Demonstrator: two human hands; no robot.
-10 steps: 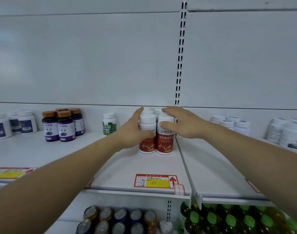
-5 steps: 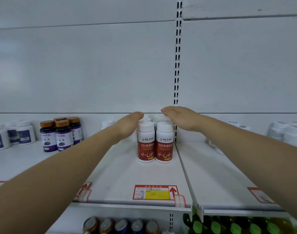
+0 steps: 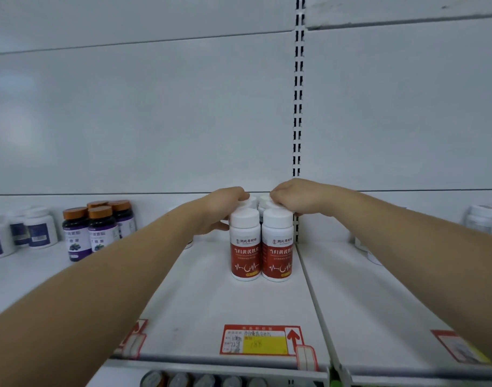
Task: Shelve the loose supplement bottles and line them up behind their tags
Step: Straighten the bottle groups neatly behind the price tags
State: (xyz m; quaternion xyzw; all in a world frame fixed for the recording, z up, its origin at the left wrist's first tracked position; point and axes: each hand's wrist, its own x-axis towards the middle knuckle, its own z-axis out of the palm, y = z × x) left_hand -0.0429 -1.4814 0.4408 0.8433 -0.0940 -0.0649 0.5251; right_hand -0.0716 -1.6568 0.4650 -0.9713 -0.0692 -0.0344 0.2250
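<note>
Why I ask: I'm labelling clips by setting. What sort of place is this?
Probably a shop or pharmacy aisle: white metal retail shelf with a red-and-yellow paper price tag on its front edge, grouped red-labelled white plastic supplement bottles, and purple-labelled dark bottles with orange caps.

A: Where does the one view look from?
B: From the person's head, facing forward and a little down onto a white shelf point(image 3: 200, 303), square to its back panel point(image 3: 155, 121).
A: How near?
B: Close. Both forearms stretch in from the lower corners; the left hand point(image 3: 222, 208) and right hand point(image 3: 295, 198) meet at the bottles point(image 3: 245, 247) mid-frame. The wide lens bends the edges.
</note>
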